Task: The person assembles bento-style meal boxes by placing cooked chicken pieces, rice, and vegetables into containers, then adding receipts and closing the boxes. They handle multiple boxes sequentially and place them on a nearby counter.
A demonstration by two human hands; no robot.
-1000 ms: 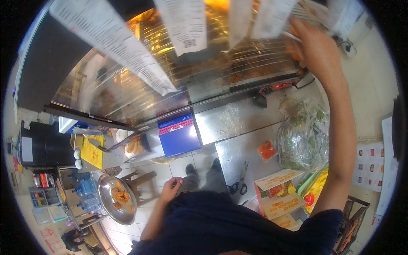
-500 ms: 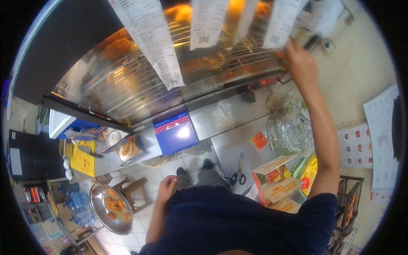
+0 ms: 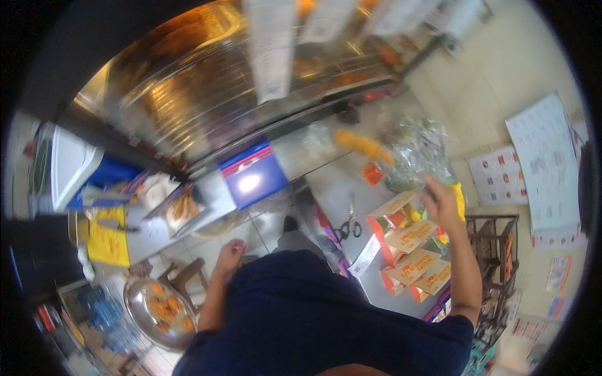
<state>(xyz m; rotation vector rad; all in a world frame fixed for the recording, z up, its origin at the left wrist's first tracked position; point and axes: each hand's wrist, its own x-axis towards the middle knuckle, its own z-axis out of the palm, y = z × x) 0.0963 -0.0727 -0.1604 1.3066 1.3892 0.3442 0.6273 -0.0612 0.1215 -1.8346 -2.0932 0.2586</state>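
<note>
My right hand (image 3: 441,202) is over the right counter, just above the open snack boxes, its fingers blurred but apart, with nothing seen in them. Below it stands a printed cardboard box (image 3: 394,220) with food packed inside. More boxes (image 3: 415,271) are close behind, nearer my body. A long orange-yellow piece (image 3: 364,146), smeared by motion, shows beside a small orange sachet (image 3: 372,173) and a clear plastic bag with greenery (image 3: 417,150). My left hand (image 3: 231,255) hangs by my left side, fingers curled; whatever they may hold is hidden.
Scissors (image 3: 349,225) lie on the steel counter (image 3: 329,188). A glass warming cabinet (image 3: 188,94) with paper slips (image 3: 271,56) hanging before it spans the far side. A blue box (image 3: 254,175) sits below. At left are a yellow cutting board (image 3: 108,241) and a steel bowl of fried food (image 3: 135,310).
My right hand has come down from the cabinet's right end to the boxes. The orange-yellow piece now shows by the sachet. The view has shifted; my left hand stays low and curled.
</note>
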